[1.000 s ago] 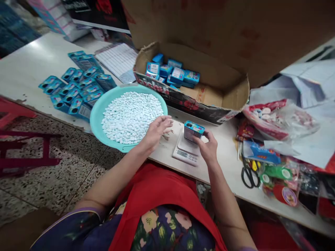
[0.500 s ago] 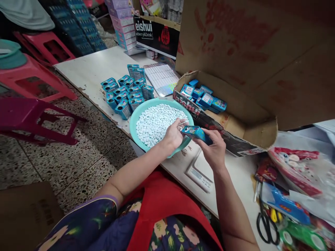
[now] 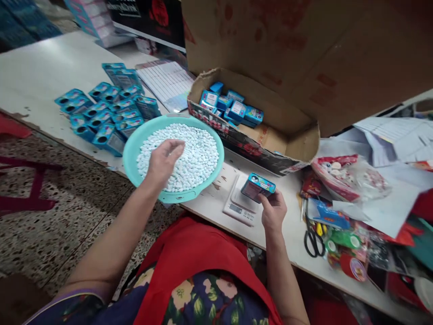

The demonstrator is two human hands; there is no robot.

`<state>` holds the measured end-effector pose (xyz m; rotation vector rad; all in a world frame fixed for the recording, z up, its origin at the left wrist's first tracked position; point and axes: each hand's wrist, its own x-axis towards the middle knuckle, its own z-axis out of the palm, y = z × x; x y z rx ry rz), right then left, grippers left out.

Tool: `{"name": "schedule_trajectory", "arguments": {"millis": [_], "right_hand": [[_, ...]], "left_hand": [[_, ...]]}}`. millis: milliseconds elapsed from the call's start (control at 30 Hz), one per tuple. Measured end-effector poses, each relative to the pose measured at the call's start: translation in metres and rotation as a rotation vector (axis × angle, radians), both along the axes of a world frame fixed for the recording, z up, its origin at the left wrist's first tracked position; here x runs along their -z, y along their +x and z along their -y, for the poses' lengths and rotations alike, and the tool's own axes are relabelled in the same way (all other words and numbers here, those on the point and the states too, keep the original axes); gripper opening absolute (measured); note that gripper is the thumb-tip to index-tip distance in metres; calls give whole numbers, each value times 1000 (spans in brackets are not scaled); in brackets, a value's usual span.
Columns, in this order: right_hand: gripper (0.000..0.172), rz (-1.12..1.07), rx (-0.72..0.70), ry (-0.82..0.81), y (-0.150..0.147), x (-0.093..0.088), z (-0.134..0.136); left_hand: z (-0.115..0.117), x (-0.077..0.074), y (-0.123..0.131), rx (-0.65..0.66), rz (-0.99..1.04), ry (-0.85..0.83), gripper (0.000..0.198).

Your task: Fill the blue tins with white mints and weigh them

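Observation:
My right hand (image 3: 273, 211) grips a small blue box (image 3: 259, 186) by its lower right side, tilted above a white digital scale (image 3: 241, 203). Whether the box touches the scale I cannot tell. Over a turquoise bowl (image 3: 131, 153) heaped with small white candies (image 3: 199, 153), my left hand (image 3: 165, 160) has its fingers bent and brought close to the thumb. Anything between those fingertips is too small or hidden to make out. Left of the bowl, several blue boxes (image 3: 101, 113) stand grouped with round dark holes in their tops.
Behind the scale, an open cardboard box (image 3: 287, 158) holds several blue boxes (image 3: 237, 108). A sheet with rows of white labels (image 3: 167, 81) lies beyond the bowl. On the right are black scissors (image 3: 314, 241), bagged sweets (image 3: 341, 174), tape rolls and papers (image 3: 389, 140).
My left hand has moved away from the blue box, leftward over the candies. My right hand has brought the box above the scale. The whole view has shifted right.

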<state>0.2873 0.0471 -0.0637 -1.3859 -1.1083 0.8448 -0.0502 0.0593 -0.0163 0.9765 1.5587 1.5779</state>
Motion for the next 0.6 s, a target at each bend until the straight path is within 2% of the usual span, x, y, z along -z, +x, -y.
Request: {"name": "schedule_trajectory", "arguments": {"millis": [133,233,367,433,533,600], "right_hand": [[45,-8,68,-66,21,27,19],[47,-16,44,-63,20,37,19],[51,16,-89,-31,14,37,9],[60,35,-133,27,18,34,7],[72,64,-109,85,36,32,15],[65,69,-33,76,50,35,25]], "left_hand": [[-1,-1,2,-29,73,11,18],[-5,-1,10,-12,77,-1,17],[-5,-2,19,2,56,-21,17],[-2,-4,20,-12,38,-21,17],[4,-5,17,-49,0,-25,19],[8,-5,13,-88,-13,-36,23]]}}
